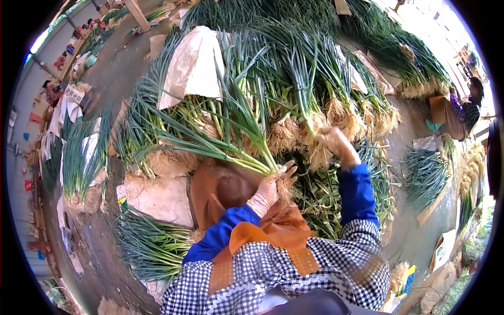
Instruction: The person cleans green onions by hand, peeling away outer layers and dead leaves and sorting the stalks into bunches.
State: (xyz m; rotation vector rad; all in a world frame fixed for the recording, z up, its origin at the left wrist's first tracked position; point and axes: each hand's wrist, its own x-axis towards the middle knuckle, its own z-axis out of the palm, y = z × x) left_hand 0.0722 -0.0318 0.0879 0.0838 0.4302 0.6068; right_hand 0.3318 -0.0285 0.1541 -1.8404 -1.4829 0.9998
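Observation:
My left hand (269,192) is closed around a few spring onions (247,123) near their root ends. Their green leaves fan out up and to the left, and the pale roots hang beside my fingers. My right hand (337,144) is closed at the front of a large heap of spring onions (283,58), with its fingers on the white, rooted end of a spring onion (310,115). Just how many stalks it grips is hidden. Below that hand lie loose leaves and stripped peelings (320,194).
A brown apron (215,184) covers my lap. To the left lie a neat pile of spring onions (152,244) and a pale sack (163,199). Another sack (194,63) rests on the heap. More onions (428,170) lie at right, near another person (464,110).

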